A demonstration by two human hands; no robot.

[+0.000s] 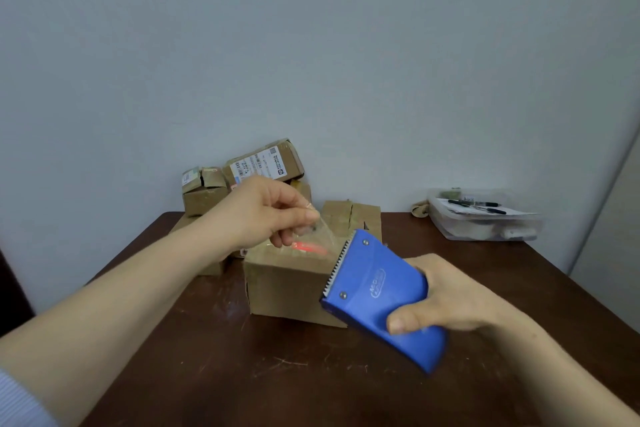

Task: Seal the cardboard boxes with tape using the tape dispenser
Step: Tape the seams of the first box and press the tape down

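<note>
Pinched between fingers (306,217) of left hand (263,208): free end of clear tape (320,234), held above cardboard box (284,284). Wrapped in curled fingers (401,321) of right hand (453,295): blue tape dispenser (377,291), toothed edge toward the tape, overlapping the box's right corner in view. Box on dark tabletop (225,367), near centre. Behind, against wall (311,45): stacked boxes (239,184), one with a shipping label. Far right: clear plastic tray (485,232) with pens (474,203).

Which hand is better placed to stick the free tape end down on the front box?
The left hand: it pinches the clear tape end over the front box. The right hand grips the blue dispenser, so it is probably busy.
</note>
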